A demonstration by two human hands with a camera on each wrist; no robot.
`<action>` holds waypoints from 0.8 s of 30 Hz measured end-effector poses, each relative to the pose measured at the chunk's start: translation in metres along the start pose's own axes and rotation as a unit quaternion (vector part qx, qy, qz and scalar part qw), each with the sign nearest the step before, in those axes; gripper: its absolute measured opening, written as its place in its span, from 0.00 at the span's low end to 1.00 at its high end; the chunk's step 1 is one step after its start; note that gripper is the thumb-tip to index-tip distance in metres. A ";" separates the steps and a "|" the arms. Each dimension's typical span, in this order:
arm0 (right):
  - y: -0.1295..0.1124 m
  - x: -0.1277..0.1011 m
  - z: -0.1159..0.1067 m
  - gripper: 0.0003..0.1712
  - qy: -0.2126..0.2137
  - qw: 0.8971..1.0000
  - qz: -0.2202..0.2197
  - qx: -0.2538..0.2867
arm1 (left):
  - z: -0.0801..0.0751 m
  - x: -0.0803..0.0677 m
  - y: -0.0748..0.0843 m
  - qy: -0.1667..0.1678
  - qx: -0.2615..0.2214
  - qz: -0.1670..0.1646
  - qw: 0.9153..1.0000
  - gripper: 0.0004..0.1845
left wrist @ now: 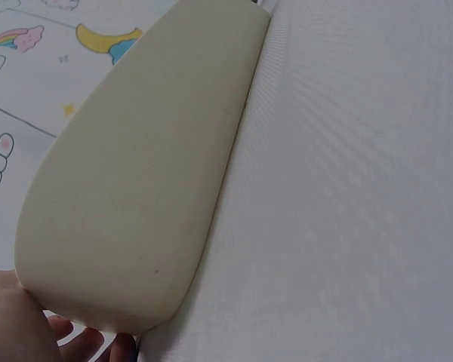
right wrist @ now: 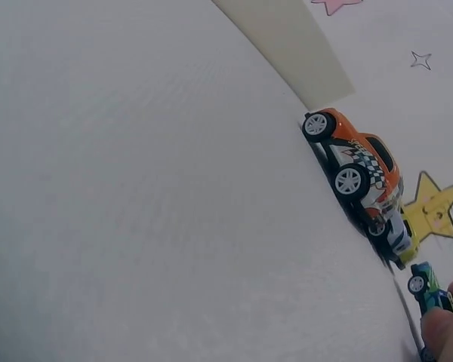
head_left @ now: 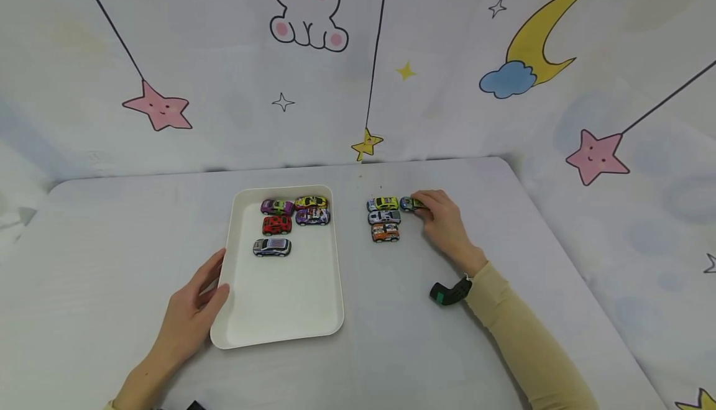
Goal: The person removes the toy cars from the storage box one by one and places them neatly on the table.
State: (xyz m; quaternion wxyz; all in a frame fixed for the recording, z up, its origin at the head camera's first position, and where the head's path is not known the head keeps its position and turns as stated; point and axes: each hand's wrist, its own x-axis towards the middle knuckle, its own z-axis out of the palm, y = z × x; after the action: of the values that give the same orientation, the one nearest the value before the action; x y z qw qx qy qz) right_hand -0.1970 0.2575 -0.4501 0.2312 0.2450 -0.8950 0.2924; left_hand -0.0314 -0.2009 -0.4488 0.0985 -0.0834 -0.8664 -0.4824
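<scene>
My right hand point(head_left: 446, 218) pinches a blue-green toy car point(head_left: 410, 204) between thumb and fingers, low at the tabletop. Just left of it, a yellow-green car point(head_left: 383, 204), a silver-grey car point(head_left: 384, 217) and an orange car point(head_left: 385, 233) sit in a close column. With thumb and fingers, my left hand point(head_left: 192, 310) grips the left side of a white tray point(head_left: 282, 310). Inside the tray's upper part are a purple-green car point(head_left: 277, 207), a yellow car point(head_left: 311, 202), a purple-white car point(head_left: 312, 216), a red car point(head_left: 276, 225) and, lower, a silver car point(head_left: 271, 247).
A white cloth covers the table point(head_left: 391, 348), which meets a wall hanging point(head_left: 436, 124) printed with stars, a moon and a bear at the back. On my right wrist sits a black device point(head_left: 450, 292).
</scene>
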 end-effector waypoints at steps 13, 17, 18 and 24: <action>0.001 -0.003 0.004 0.20 -0.028 0.999 -0.004 -0.024 | 0.000 -0.001 -0.001 0.002 0.009 0.002 1.000 0.32; 0.001 -0.003 0.004 0.23 -0.029 0.999 -0.002 -0.028 | 0.000 0.000 0.000 0.002 0.009 0.004 1.000 0.32; 0.002 -0.003 0.004 0.23 -0.030 0.999 -0.001 -0.028 | 0.000 0.000 0.000 0.002 0.009 0.003 1.000 0.32; 0.002 -0.003 0.004 0.24 -0.030 0.999 0.009 -0.022 | 0.000 0.000 0.000 0.003 0.004 0.004 1.000 0.32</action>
State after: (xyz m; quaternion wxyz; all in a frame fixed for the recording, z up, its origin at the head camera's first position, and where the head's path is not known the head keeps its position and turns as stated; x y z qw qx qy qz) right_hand -0.1967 0.2573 -0.4557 0.2071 0.2406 -0.9099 0.2670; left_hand -0.0314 -0.2005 -0.4489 0.1033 -0.0855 -0.8678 -0.4785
